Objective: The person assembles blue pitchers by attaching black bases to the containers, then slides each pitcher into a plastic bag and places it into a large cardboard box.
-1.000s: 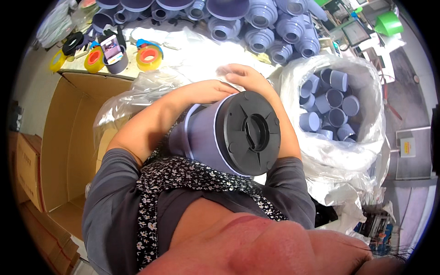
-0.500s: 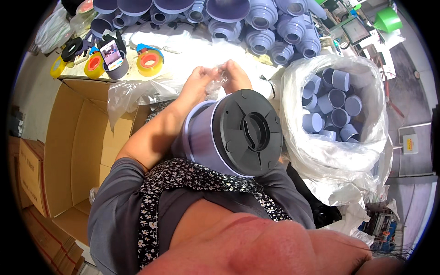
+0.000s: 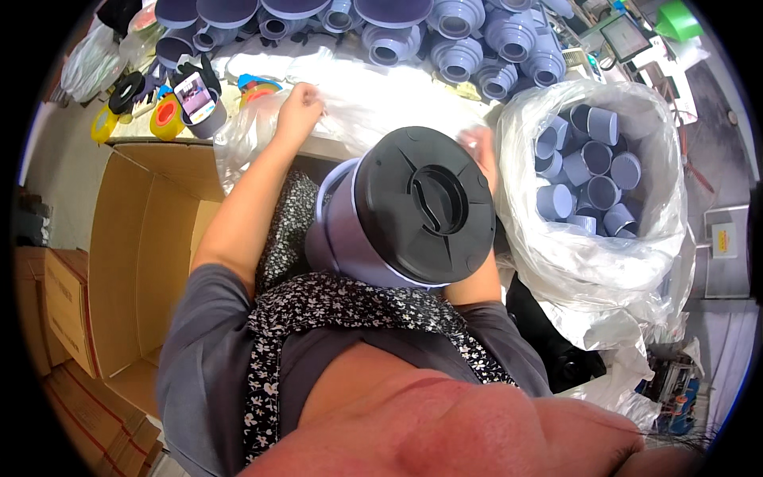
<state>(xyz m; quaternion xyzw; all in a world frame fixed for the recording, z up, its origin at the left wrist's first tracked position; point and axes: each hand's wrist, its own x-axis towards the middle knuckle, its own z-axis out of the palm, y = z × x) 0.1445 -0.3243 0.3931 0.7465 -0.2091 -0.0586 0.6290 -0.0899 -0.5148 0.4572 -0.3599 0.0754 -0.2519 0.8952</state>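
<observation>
The left hand (image 3: 300,111) pinches a clear bag (image 3: 250,127) that spreads to both sides, by the table (image 3: 141,127).
Its fingers are curled together, arm reaching far out. The right hand (image 3: 481,155) is blurry, just past the black lid (image 3: 381,215), so I can't tell its grip. The purple pail (image 3: 338,230) leans between the arms, lid end nearer the right hand.

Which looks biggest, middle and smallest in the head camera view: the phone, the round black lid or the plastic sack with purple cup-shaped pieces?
1. Plastic sack
2. Round black lid
3. Phone
The lid seems nearer the camera, which enlarges it.
</observation>
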